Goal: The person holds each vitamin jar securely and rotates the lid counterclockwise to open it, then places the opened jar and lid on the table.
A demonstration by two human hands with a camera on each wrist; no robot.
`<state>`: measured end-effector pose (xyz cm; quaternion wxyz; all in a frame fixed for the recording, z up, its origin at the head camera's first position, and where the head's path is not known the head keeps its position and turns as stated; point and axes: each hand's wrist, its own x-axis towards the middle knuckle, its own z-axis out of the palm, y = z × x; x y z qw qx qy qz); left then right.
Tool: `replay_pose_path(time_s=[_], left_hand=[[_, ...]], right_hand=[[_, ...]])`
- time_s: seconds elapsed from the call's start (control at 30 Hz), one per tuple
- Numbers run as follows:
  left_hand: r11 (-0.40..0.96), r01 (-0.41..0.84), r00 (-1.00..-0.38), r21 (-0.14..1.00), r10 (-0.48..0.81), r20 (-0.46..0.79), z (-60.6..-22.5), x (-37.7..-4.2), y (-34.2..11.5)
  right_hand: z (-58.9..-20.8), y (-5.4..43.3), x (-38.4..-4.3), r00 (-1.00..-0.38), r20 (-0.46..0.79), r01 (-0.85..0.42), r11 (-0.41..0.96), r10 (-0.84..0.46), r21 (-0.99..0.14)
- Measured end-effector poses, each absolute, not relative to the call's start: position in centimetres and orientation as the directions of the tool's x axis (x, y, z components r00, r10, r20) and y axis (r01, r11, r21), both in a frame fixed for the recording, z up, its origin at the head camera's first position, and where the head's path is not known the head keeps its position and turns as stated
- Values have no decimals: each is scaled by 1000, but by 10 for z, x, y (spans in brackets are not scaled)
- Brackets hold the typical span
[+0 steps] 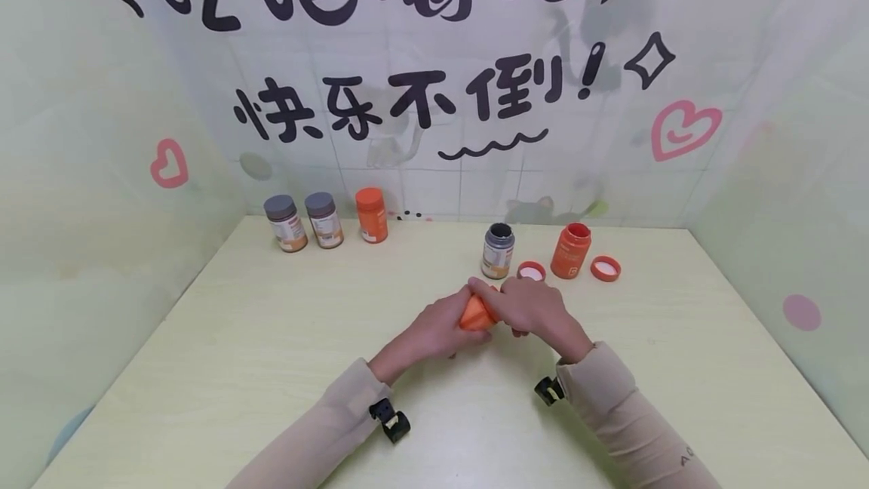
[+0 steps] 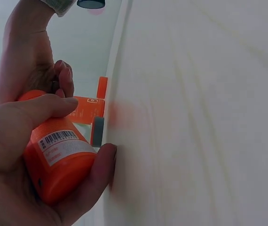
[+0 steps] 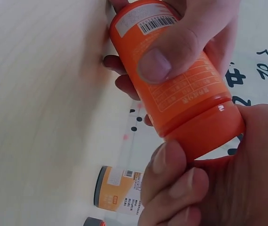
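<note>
Over the middle of the table, an orange bottle (image 1: 478, 314) is held tilted between the two hands. My left hand (image 1: 440, 327) grips its body, the thumb lying across the label side in the right wrist view. At the other end, my right hand (image 1: 539, 308) has its fingers curled round the orange cap (image 3: 209, 131), which sits on the bottle. A barcode label (image 2: 64, 143) shows on the body near the base. The right hand's palm covers part of the cap.
Behind the hands stand an uncapped dark bottle (image 1: 498, 253) and an uncapped red bottle (image 1: 570, 253). Two loose caps, one nearer the middle (image 1: 532, 272) and one farther right (image 1: 606, 269), lie beside them. Two grey-capped bottles (image 1: 287, 225) and another orange bottle (image 1: 371, 216) line the back left.
</note>
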<state>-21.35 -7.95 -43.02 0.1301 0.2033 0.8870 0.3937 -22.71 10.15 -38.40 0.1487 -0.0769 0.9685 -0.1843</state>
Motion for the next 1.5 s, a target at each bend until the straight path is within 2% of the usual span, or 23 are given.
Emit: replay_pose_path(time_s=[0.27, 0.57, 1.07, 1.27, 1.5], left_hand=[[549, 135, -884, 825, 442, -149, -433, -218, -85], [499, 99, -870, 861, 463, -168, -435, -220, -91], [485, 145, -869, 862, 479, -124, -438, -221, -94], [380, 69, -832, 923, 532, -157, -440, -224, -97], [406, 120, -835, 906, 534, -129, -438, -222, -95]], right_hand=[[-395, 97, -231, -962, -142, -155, 894, -234, -420], [-402, 90, -230, -978, -28, -171, 874, -206, -455], [-406, 90, -231, -967, 41, -244, 860, -253, -449], [-407, 94, -233, -934, 92, -347, 820, -344, -455], [-402, 100, -234, -910, 36, -383, 807, -412, -450]])
